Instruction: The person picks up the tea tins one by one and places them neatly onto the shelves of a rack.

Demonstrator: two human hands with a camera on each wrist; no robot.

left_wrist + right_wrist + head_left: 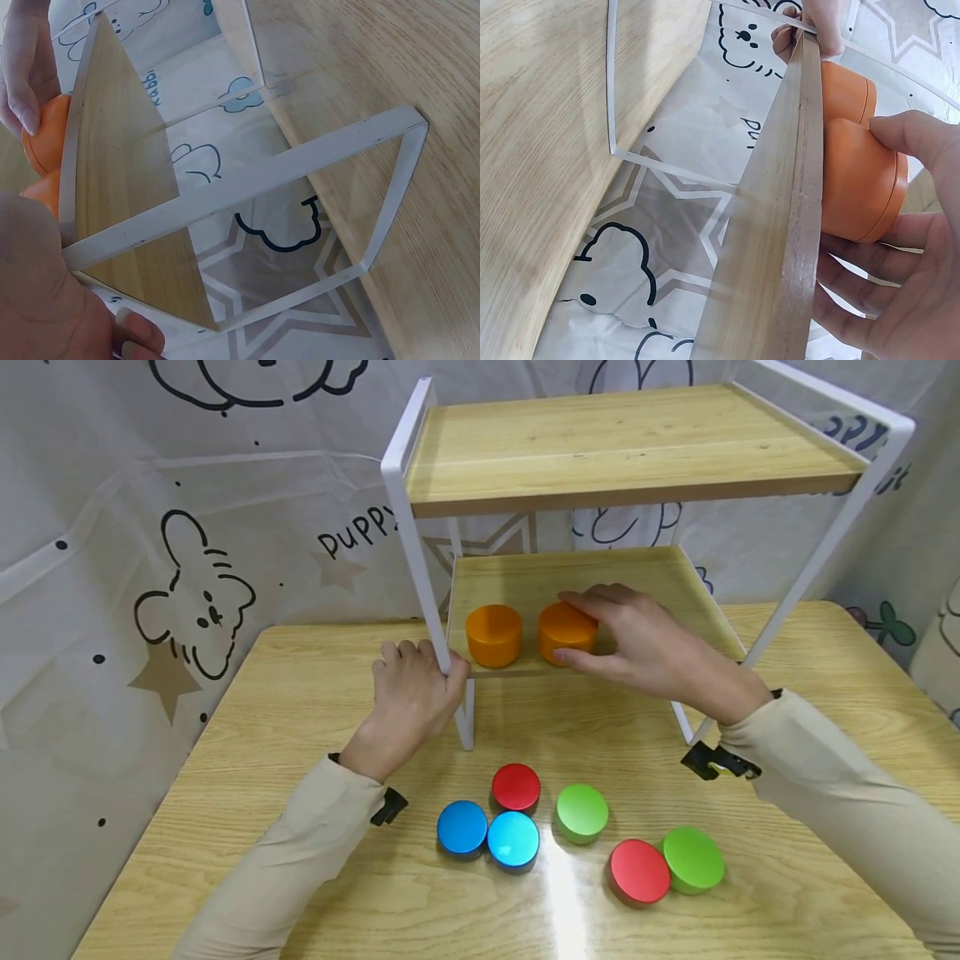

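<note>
A two-tier wooden shelf (637,439) with a white metal frame stands on the table. My left hand (412,697) grips the frame's left front post (417,568) at the height of the lower board (630,578). On that board two orange round tins sit side by side, slightly apart in the head view. My right hand (645,647) holds the right orange tin (564,631), thumb at the front and fingers around its far side. Nothing touches the left orange tin (493,637) from above. In the right wrist view the held tin (862,180) shows a lid seam.
In front of the shelf lie two blue tins (462,828), a red tin (516,787), a green tin (581,812), and farther right another red tin (639,872) touching a green one (693,858). A printed cloth (90,610) hangs behind the wooden table (337,877).
</note>
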